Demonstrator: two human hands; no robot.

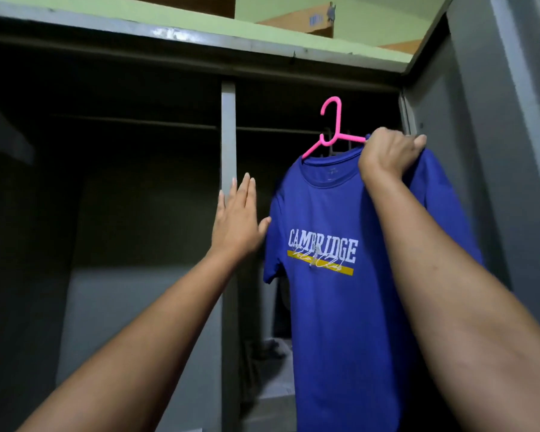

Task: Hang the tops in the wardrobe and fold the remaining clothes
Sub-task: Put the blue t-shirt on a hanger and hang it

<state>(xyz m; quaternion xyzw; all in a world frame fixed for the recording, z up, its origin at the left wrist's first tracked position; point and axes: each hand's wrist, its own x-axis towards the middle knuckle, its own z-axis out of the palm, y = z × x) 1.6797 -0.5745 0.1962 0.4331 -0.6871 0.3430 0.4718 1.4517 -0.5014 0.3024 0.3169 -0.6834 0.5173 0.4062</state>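
Item: one blue T-shirt (334, 307), white "CAMBRIDGE" lettering across the chest over a yellow stripe with script on it, mounted on a pink plastic hanger (331, 132). The shirt hangs full length in front of the right-hand compartment of the wardrobe (228, 126), front facing me, its hem running below the bottom of the view. The hanger's hook stands upright above the collar, in the air and higher than the dark rail (275, 130) that crosses that compartment behind it. My right hand (387, 151) grips the shirt's shoulder together with the hanger's arm, fingers curled over the top, and so carries the whole weight. My left hand (239, 219) is raised flat with fingers straight and close together, the thumb tip just at the shirt's sleeve edge, the palm turned toward the grey central post of the wardrobe. Left compartment: dark interior, a second rail (131, 120) at the same height. Behind the shirt, low in the right compartment, some pale bundled items, too dim to identify. Above the wardrobe: a green ledge (262, 23) with brown cardboard boxes (312, 23) on it.
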